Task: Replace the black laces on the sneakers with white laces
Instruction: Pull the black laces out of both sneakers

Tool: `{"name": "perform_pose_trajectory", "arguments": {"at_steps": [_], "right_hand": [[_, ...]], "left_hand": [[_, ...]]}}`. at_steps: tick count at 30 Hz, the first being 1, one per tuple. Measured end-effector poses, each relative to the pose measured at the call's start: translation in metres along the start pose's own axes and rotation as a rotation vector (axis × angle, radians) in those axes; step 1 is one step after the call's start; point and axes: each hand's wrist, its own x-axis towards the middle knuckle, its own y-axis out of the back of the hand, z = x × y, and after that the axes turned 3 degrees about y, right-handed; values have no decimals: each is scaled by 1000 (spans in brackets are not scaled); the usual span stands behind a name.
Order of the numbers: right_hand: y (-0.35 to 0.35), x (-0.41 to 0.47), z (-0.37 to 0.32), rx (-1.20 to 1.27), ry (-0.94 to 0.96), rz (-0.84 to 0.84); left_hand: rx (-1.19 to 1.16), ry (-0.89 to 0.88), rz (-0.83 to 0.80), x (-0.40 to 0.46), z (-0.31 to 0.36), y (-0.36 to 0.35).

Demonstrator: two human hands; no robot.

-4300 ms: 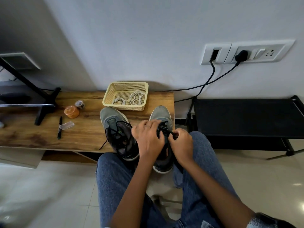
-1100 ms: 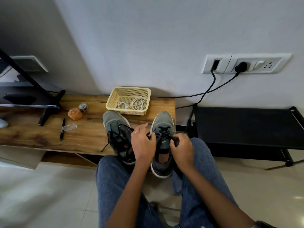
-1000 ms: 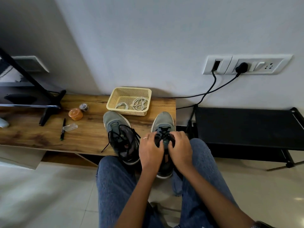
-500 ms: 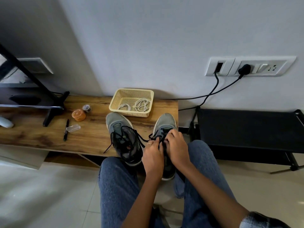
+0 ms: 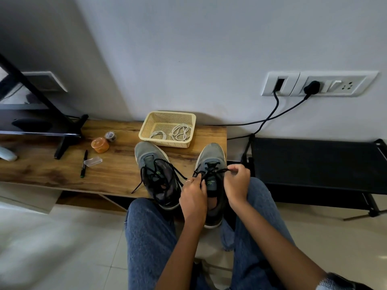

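Two grey sneakers with black laces stand on the wooden bench (image 5: 52, 172), heels toward me. The left sneaker (image 5: 156, 174) has its black lace hanging loose. On the right sneaker (image 5: 211, 162), my left hand (image 5: 193, 196) pinches the black lace (image 5: 211, 171) beside the tongue. My right hand (image 5: 237, 185) pinches the same lace's other end and holds it out to the right. White laces (image 5: 180, 131) lie coiled in a yellow mesh basket (image 5: 154, 122) behind the shoes.
An orange-lidded jar (image 5: 100, 145), a small tape roll (image 5: 110, 135), a black pen (image 5: 84, 163) and a clear cap (image 5: 93, 161) lie on the bench's left part. A black stand (image 5: 62, 120) is at far left, a black low rack (image 5: 314, 164) at right. Cables run to wall sockets (image 5: 318, 83).
Both hands went on working the right sneaker's black lace. My right hand has now drawn a strand out to the right; my left hand stays at the tongue.
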Motion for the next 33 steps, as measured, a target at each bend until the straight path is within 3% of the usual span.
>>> {"name": "perform_pose_trajectory", "arguments": {"at_steps": [4, 7, 12, 18, 21, 26, 30, 33], "right_hand": [[0, -7, -11, -493, 567, -170], [-5, -9, -4, -822, 704, -297], [-11, -13, 2, -805, 729, -195], [-3, -17, 11, -328, 628, -134], [1, -13, 5, -16, 413, 4], [12, 10, 0, 316, -133, 230], [13, 7, 0, -38, -62, 100], [9, -4, -9, -292, 232, 36]], "left_hand": [[15, -6, -25, 0, 0, 0], [0, -12, -20, -2, -1, 1], [-34, -16, 12, -5, -5, -1], [-53, 22, 38, -4, -4, -2], [-77, 37, 51, -4, -5, -2], [-83, 44, 54, -6, -3, -3], [-71, 44, 55, -4, -5, -2], [-52, 15, 50, -5, -4, -1]]}}
